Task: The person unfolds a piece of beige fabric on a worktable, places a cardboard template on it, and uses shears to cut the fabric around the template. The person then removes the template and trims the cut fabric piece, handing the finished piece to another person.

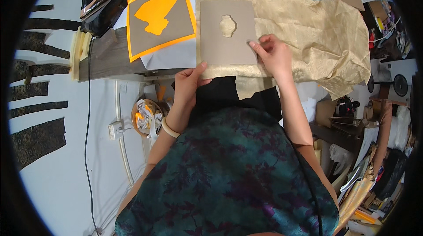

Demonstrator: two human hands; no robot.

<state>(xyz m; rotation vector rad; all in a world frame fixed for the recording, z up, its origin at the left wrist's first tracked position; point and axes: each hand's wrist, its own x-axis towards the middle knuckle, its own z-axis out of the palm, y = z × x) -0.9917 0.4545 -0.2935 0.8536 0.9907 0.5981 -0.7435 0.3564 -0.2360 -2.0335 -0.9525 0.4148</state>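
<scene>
One grey board point(211, 33) lies flat on gold cloth point(313, 29) before me, its vase-shaped opening already cut, gold showing through. My left hand point(188, 84) pinches the cloth's near edge by the board's lower left corner; my right hand point(276, 57) has its thumb on the right edge, but I cannot tell whether those fingers grip anything. Cloth spreads wide rightward, neither trimmed to the board nor turned over its edges. Leftward lies an orange-bordered panel point(180, 22), with a black iron point(110, 0) beyond.
</scene>
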